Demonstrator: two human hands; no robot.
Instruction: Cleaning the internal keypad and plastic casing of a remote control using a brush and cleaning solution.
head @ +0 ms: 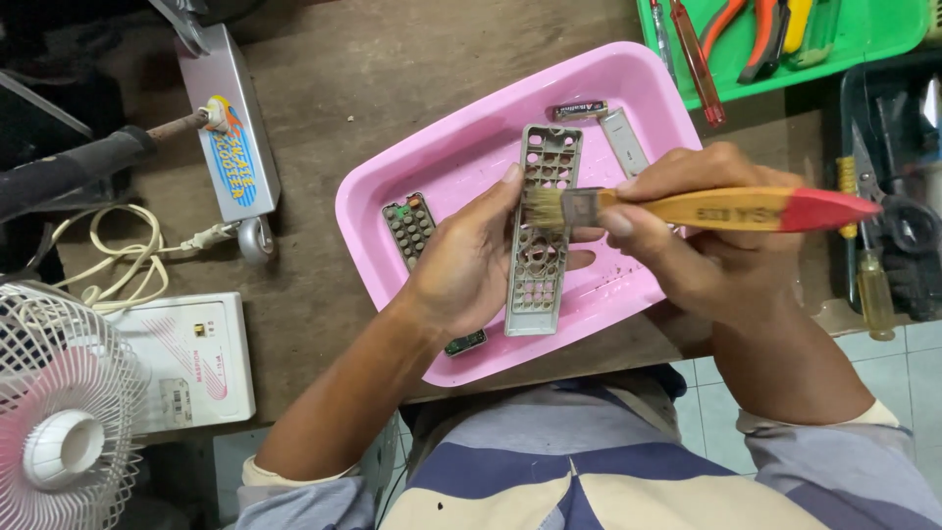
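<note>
Grey remote cover (542, 228), light, stiff, brittle plastic riddled with button holes: your left hand (461, 265) has its fingers closed on its long edges above the pink tray (392, 255), your right hand (706, 236) gripping the wooden-handled brush (687, 208).

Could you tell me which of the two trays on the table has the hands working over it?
The pink tray, in the middle. The left hand holds a grey remote cover above it while the right hand brushes it. The green tray of tools sits apart, top right.
</note>
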